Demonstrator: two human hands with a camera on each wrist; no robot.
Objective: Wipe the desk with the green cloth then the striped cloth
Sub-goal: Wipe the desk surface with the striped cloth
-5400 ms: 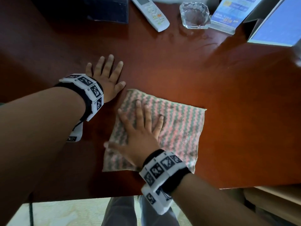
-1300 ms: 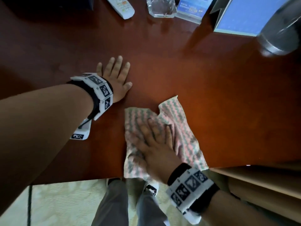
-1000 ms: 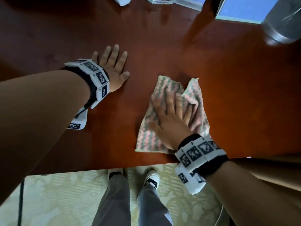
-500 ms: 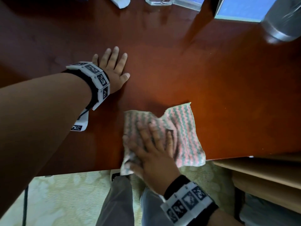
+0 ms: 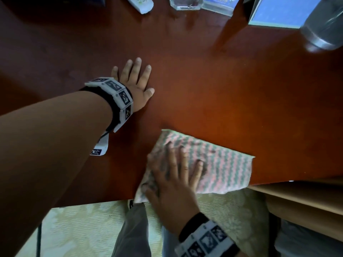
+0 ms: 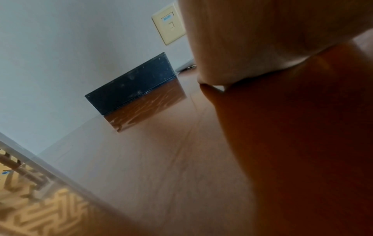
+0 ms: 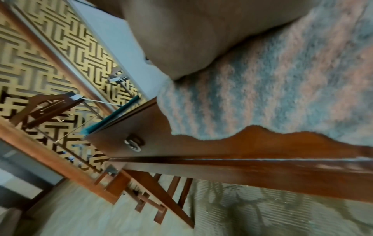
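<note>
The pink-and-green striped cloth (image 5: 219,164) lies spread on the red-brown desk (image 5: 213,89) at its near edge, its lower border hanging a little over the rim. My right hand (image 5: 178,175) lies flat on the cloth's left part, fingers straight and spread. The right wrist view shows the same striped cloth (image 7: 272,83) under my palm at the desk edge. My left hand (image 5: 135,82) rests flat on bare wood to the upper left, fingers straight. No green cloth is in view.
Along the far edge stand a white remote (image 5: 141,3), a glass ashtray (image 5: 185,2), a blue card stand (image 5: 284,12) and a metal flask (image 5: 326,25). A dark box (image 6: 131,86) sits against the wall. A lower wooden shelf (image 5: 300,197) juts out at right.
My right hand has swept the cloth back and forth along the near edge; it now lies flatter and more spread to the right. My left hand has stayed planted.
</note>
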